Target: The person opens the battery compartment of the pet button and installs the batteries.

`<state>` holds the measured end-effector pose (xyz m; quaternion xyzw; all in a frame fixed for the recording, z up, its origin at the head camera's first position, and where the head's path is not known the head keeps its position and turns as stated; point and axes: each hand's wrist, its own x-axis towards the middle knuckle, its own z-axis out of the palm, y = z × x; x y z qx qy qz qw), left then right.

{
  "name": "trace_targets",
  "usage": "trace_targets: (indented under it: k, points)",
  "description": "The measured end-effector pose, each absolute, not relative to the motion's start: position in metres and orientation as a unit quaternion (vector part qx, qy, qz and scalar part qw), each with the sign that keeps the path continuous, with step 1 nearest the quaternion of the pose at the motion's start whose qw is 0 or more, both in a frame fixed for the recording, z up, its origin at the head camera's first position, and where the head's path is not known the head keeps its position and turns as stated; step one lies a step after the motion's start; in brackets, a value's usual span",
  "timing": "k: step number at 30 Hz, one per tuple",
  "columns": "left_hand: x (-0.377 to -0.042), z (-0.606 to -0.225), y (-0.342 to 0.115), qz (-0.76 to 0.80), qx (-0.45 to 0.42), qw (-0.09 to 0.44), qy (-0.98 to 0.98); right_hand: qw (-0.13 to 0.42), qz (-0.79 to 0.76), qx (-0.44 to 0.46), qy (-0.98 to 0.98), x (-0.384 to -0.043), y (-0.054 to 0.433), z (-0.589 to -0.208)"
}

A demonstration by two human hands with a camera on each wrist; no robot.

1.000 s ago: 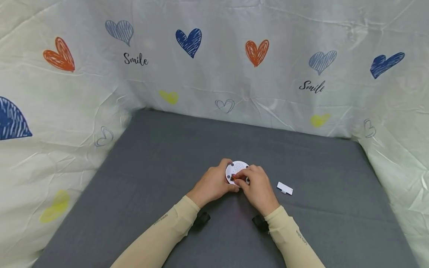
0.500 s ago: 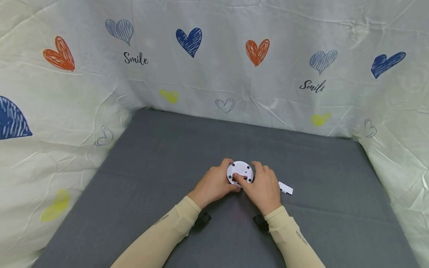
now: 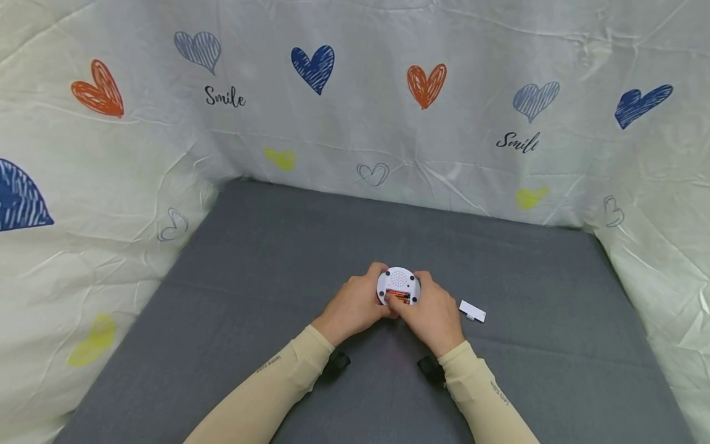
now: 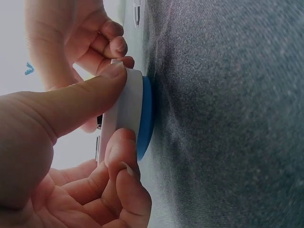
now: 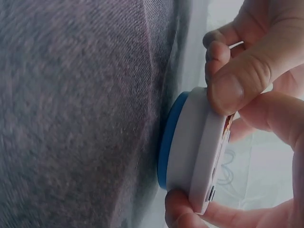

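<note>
The head view looks from high and farther away, forward and down, over the bench (image 3: 288,253) to the far curtain (image 3: 383,132). Both wrist views look low and very close, turned sideways; all three share the white device (image 3: 398,279) and hands (image 3: 350,308)

1. One left hand (image 3: 352,306), one right hand (image 3: 433,312).
2. One round white device (image 3: 399,279).
3. Four dark feet (image 3: 412,278).
4. One white cover (image 3: 473,311).
5. Batteries (image 3: 398,296): count unclear.
6. Two sleeves (image 3: 262,388), two wrist cameras (image 3: 430,369).
7. Thirteen printed hearts (image 3: 426,86), one cut off.
8. Two "Smile" words (image 3: 224,97).
</note>
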<state>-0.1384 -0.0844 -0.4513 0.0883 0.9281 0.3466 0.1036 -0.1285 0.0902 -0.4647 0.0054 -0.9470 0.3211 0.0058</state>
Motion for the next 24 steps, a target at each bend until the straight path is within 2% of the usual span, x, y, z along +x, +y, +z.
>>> trace_targets:
  k: [15,20,24]
  points:
    - [-0.137,-0.45,-0.087,0.335,0.111,0.089,0.932,-0.015,0.337,-0.001,-0.941,-0.13,0.091,-0.464]
    - [-0.139,-0.452,-0.089,0.352,0.102,0.099,0.925,0.006,0.309,0.024,-0.951,-0.129,0.097,-0.463]
    - [-0.141,-0.453,-0.089,0.352,0.091,0.115,0.924,0.047,0.274,0.043,-0.96,-0.123,0.118,-0.457]
